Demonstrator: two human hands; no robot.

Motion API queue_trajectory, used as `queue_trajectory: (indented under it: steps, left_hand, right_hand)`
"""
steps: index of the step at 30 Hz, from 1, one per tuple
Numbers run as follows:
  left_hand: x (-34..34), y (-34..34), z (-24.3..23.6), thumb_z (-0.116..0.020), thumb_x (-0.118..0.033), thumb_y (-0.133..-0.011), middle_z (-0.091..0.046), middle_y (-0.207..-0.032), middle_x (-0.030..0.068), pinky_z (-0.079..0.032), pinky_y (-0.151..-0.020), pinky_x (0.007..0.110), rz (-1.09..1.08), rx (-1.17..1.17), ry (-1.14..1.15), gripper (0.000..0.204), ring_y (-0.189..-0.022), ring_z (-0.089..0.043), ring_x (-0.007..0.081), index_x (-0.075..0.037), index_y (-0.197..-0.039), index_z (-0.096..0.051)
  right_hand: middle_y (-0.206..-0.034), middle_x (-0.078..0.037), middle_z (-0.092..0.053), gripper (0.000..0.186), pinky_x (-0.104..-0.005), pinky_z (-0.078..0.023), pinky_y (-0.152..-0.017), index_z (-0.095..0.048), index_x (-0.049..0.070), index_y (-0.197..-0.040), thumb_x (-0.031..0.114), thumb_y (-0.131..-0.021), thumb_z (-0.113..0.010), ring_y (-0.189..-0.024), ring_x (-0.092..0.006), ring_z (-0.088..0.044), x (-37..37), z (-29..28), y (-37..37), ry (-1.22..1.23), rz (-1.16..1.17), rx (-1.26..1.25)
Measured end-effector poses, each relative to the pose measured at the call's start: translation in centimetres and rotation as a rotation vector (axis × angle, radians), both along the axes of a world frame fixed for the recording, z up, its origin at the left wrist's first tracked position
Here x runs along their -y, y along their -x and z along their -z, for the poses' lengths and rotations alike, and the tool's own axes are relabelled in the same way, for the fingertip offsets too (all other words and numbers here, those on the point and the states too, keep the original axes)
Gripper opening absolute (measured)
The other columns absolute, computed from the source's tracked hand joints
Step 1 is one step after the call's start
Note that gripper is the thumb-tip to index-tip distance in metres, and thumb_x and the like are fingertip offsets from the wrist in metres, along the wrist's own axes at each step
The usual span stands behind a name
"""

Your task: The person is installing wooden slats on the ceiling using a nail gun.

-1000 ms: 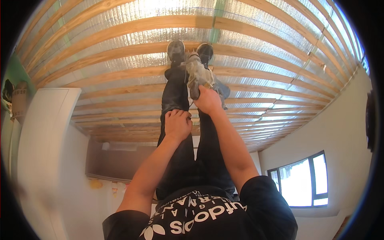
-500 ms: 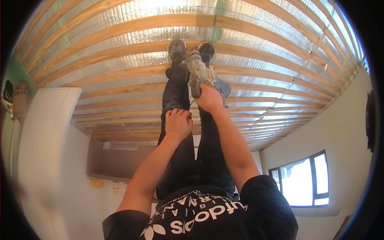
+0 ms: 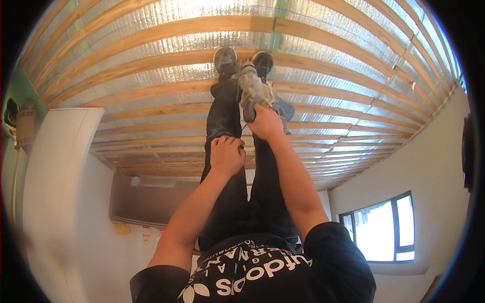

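My right hand point(image 3: 267, 124) is wrapped round the rear handle of a dusty, pale power tool point(image 3: 256, 91), shaped like a drill. Its rounded nose points away from me toward my shoes, and I cannot make out a bit. My left hand point(image 3: 227, 154) is closed in front of my left knee, fingers curled. A thin dark cord point(image 3: 244, 132) seems to run from the tool's handle toward this hand. What the left fingers hold, if anything, is hidden.
Wooden battens point(image 3: 166, 59) run across the floor in rows, with silvery foil point(image 3: 323, 63) between them. My shoes point(image 3: 225, 61) stand among the battens. A white panel or door point(image 3: 60, 151) rises at left, a brown cabinet point(image 3: 146, 199) behind it. A window point(image 3: 381, 227) is at right.
The view has shifted very slightly. Both hands and the power tool keep practically the same pose.
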State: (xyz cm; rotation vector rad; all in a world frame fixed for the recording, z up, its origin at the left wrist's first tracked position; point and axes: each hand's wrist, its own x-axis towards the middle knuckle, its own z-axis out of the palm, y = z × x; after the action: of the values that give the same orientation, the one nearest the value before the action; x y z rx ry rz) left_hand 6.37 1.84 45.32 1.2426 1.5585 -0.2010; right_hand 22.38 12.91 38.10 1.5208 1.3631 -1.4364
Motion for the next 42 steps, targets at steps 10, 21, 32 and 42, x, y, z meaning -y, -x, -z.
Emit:
queue_trajectory:
  steps: [10,21,32,42]
  left_hand:
    - [-0.2,-0.3,0.0,-0.069,-0.016,-0.088,-0.078,-0.103,0.0026,-0.043,-0.108,0.046,0.006,-0.008,0.019,0.014,-0.115,-0.067,0.0240,-0.015,-0.098,-0.079]
    - [-0.5,-0.6,-0.1,-0.068,-0.018,-0.088,-0.078,-0.101,0.0044,-0.043,-0.105,0.048,0.016,-0.002,-0.013,0.013,-0.111,-0.068,0.0264,-0.014,-0.096,-0.078]
    - [-0.8,-0.8,-0.3,-0.068,-0.017,-0.086,-0.077,-0.098,0.0038,-0.044,-0.103,0.047,0.010,-0.021,-0.064,0.012,-0.107,-0.069,0.0260,-0.014,-0.093,-0.078]
    - [-0.2,-0.3,-0.4,-0.066,-0.019,-0.090,-0.078,-0.103,0.0031,-0.043,-0.106,0.047,0.029,-0.038,-0.060,0.015,-0.112,-0.068,0.0249,-0.015,-0.096,-0.079]
  right_hand:
    - [-0.109,-0.025,-0.077,0.042,-0.0548,-0.058,-0.095,-0.068,0.005,-0.114,0.034,-0.087,-0.078,-0.108,-0.0450,-0.073,-0.5,0.5,-0.5,0.021,-0.002,0.006]
    - [-0.113,-0.024,-0.077,0.040,-0.0531,-0.058,-0.097,-0.069,0.005,-0.115,0.034,-0.087,-0.077,-0.111,-0.0438,-0.072,-0.9,0.5,-1.5,0.046,-0.003,-0.004]
    - [-0.110,-0.024,-0.077,0.039,-0.0534,-0.058,-0.095,-0.068,0.006,-0.112,0.035,-0.088,-0.076,-0.109,-0.0441,-0.073,-0.7,0.4,-1.0,0.038,-0.006,-0.028]
    - [-0.105,-0.027,-0.076,0.038,-0.0562,-0.057,-0.094,-0.069,0.004,-0.111,0.031,-0.084,-0.076,-0.106,-0.0476,-0.071,-0.6,1.3,-1.7,-0.065,0.044,-0.051]
